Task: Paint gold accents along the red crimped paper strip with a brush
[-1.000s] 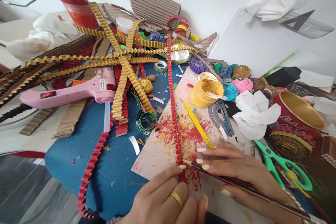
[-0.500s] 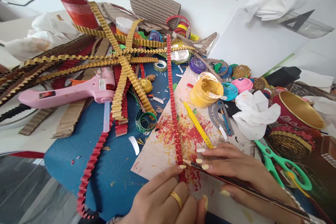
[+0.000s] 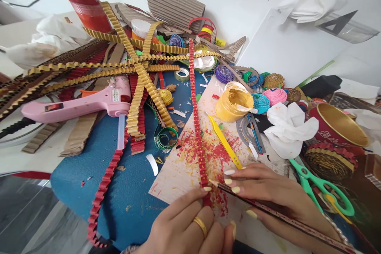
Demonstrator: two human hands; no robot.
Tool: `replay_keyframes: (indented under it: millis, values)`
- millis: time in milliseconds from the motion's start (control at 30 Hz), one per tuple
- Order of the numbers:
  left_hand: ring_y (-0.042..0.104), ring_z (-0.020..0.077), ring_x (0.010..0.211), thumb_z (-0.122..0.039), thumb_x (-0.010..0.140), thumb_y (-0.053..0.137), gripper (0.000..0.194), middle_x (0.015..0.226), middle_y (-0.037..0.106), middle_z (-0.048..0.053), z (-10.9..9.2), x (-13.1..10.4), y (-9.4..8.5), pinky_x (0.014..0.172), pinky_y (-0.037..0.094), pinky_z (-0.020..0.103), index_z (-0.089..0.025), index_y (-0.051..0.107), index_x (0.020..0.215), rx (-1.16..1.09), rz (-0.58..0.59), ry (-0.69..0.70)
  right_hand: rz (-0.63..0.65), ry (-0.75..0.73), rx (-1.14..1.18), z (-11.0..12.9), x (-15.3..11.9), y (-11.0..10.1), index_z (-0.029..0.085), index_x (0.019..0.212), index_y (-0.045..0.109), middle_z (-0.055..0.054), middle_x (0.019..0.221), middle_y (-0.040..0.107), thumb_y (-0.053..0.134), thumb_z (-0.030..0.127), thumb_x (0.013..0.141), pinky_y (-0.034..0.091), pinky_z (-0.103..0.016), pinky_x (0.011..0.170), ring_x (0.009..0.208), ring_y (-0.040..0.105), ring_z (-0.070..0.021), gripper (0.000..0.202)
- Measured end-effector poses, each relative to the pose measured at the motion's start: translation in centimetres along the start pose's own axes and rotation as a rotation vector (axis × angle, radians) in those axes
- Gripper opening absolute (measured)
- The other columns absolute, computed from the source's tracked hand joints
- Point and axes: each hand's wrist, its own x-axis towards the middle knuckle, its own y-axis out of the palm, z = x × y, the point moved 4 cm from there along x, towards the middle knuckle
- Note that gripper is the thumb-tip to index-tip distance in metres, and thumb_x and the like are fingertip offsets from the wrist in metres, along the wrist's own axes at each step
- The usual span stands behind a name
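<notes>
A long red corrugated cardboard strip (image 3: 195,119) with rows of small golden dots runs up the middle of the view. My left hand (image 3: 187,224), wearing a gold ring, is closed on its near end, with the index fingertip pressing on it. In my right hand (image 3: 276,192) is a dark pencil (image 3: 224,187), held between thumb and fingers. Its pale pointed tip is just right of the strip, near my left index finger. Under both hands lies a paint-stained pale board (image 3: 169,178). Yellow tweezers (image 3: 223,139) lie just beyond my right fingertips.
An open jar of mustard-yellow paint (image 3: 233,103) stands beyond the tweezers. Green-handled scissors (image 3: 324,186) and a red tin (image 3: 339,125) are at right. A pink glue gun (image 3: 80,103) and crossed golden corrugated strips (image 3: 139,67) lie at left on the blue mat (image 3: 74,178).
The pencil tip has shifted slightly up and right, off the strip's edge, together with my right fingers. My left hand and the strip stay put.
</notes>
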Motion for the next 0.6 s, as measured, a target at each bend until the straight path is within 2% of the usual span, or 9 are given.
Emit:
replay_keyframes:
  millis: [167, 333, 600]
  values:
    - [0.058, 0.0041, 0.052, -0.009, 0.089, 0.042, 0.034, 0.051, 0.052, -0.007, 0.04, 0.19, 0.08, 0.092, 0.051, 0.02, -0.018, 0.048, 0.057, 0.001, 0.006, -0.007, 0.036, 0.028, 0.038, -0.15, -0.27, 0.14, 0.022, 0.107, 0.062, -0.004, 0.107, 0.075, 0.06, 0.016, 0.084, 0.043, -0.02, 0.101, 0.11, 0.064, -0.0109, 0.023]
    - [0.059, 0.0044, 0.053, -0.007, 0.087, 0.044, 0.032, 0.052, 0.053, -0.007, 0.05, 0.35, 0.02, 0.092, 0.051, 0.021, -0.018, 0.048, 0.057, -0.018, 0.002, -0.016, 0.028, 0.039, 0.065, -0.14, -0.26, 0.16, 0.023, 0.109, 0.061, -0.005, 0.108, 0.075, 0.06, 0.016, 0.084, 0.047, -0.025, 0.098, 0.108, 0.066, -0.0139, 0.026]
    - [0.059, 0.0046, 0.052, -0.007, 0.087, 0.043, 0.032, 0.051, 0.053, -0.006, 0.05, 0.3, -0.11, 0.091, 0.052, 0.021, -0.018, 0.048, 0.058, -0.017, -0.004, -0.011, 0.034, 0.036, 0.083, -0.28, -0.47, 0.34, 0.023, 0.111, 0.06, -0.005, 0.11, 0.074, 0.061, 0.016, 0.084, 0.046, -0.024, 0.099, 0.111, 0.064, -0.0133, 0.028]
